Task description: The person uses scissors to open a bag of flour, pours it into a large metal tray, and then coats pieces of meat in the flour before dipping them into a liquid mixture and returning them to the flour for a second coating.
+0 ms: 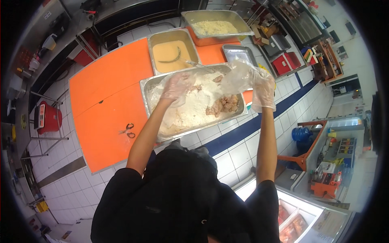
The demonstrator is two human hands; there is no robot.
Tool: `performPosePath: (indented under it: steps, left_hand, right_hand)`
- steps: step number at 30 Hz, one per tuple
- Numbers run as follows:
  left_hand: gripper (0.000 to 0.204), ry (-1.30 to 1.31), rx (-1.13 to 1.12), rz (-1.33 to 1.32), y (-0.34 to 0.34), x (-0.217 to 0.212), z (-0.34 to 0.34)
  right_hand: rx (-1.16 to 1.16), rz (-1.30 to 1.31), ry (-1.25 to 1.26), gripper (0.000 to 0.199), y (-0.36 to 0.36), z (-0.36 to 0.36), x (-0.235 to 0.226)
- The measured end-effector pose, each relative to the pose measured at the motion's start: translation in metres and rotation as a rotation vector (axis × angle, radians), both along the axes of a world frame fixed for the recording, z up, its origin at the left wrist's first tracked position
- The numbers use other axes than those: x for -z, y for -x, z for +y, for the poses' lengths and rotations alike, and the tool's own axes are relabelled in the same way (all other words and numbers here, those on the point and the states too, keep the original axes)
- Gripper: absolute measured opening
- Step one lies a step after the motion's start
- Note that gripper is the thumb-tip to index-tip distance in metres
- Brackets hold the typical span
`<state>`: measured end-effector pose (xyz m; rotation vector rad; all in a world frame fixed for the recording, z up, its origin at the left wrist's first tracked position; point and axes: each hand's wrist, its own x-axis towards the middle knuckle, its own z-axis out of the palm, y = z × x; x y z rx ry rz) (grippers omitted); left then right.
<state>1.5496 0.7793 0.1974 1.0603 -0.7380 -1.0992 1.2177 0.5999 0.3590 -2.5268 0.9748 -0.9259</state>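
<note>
My left hand (178, 86), in a loose clear plastic glove, hovers over the left part of a metal tray (144, 101) of white flour (190, 106). Its fingers look loosely spread, with nothing visible in them. At the tray's far right corner my right hand (263, 87), also gloved, is closed on a crumpled clear plastic bag (239, 77). The bag hangs over the tray's edge. Raw meat pieces (223, 105) lie heaped at the right of the flour; a few more sit near the far side, partly coated.
Beyond the flour stands a pan of pale orange batter (170, 50) with a ladle (194, 64) in it. Farther back are a tray of yellowish shreds (214, 27) and a small metal tray (239, 52). Scissors (127, 130) lie on the orange table (109, 89). An open freezer (312, 210) is behind me, right.
</note>
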Motion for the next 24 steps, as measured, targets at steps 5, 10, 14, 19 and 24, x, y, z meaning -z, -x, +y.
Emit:
performPosePath:
  steps: [5,10,14,19,24]
  left_hand:
    - [0.105,-0.530,0.289,-1.322,-0.032,-0.005,0.059]
    - [0.144,-0.669,0.784,-1.609,-0.004,0.047,0.073]
    - [0.093,-0.775,1.043,-1.586,0.030,0.056,0.091]
    - [0.060,-0.752,0.795,-1.613,0.014,0.141,0.095]
    - [0.049,-0.299,0.223,-1.143,-0.038,0.061,0.070]
  right_hand:
    - [0.099,-0.384,-0.334,0.022,-0.010,0.048,-0.001]
    - [0.089,-0.067,-0.123,0.026,-0.001,0.058,0.017]
    - [0.080,0.011,-0.198,0.025,0.003,0.063,0.036]
    - [0.078,-0.013,-0.130,0.023,-0.004,0.056,0.052]
    - [0.265,-0.437,-0.501,0.022,-0.008,0.086,0.031]
